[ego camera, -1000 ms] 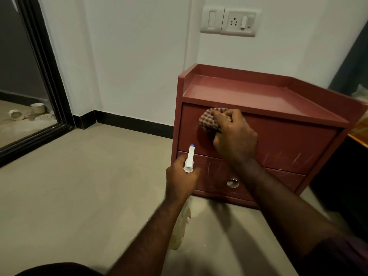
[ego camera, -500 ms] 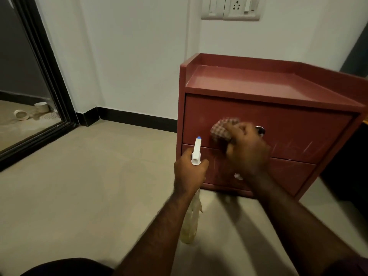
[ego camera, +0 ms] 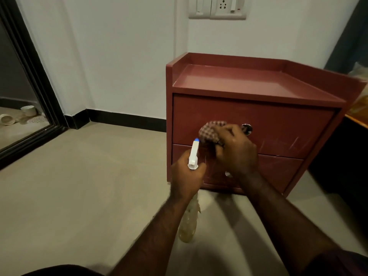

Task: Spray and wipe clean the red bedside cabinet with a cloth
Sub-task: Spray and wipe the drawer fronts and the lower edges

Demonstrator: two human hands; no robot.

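Note:
The red bedside cabinet [ego camera: 278,116] stands on the floor against the white wall, with two drawers and a round metal knob [ego camera: 247,128] on the upper one. My right hand [ego camera: 235,152] grips a bunched checked cloth [ego camera: 211,133] against the lower left part of the upper drawer front. My left hand [ego camera: 186,176] holds a spray bottle [ego camera: 193,154] by its neck, white nozzle with a blue tip pointing up, clear body hanging below the wrist. The lower drawer's knob is mostly hidden behind my right wrist.
A switch and socket plate [ego camera: 218,6] sits on the wall above the cabinet. A black-framed doorway [ego camera: 29,76] opens at the left, with small white pots on the floor beyond. Dark furniture with an orange edge [ego camera: 356,120] stands right of the cabinet.
My right hand has carried the cloth down from the upper drawer's top left toward its lower middle, uncovering the knob. The left hand keeps the spray bottle in about the same place.

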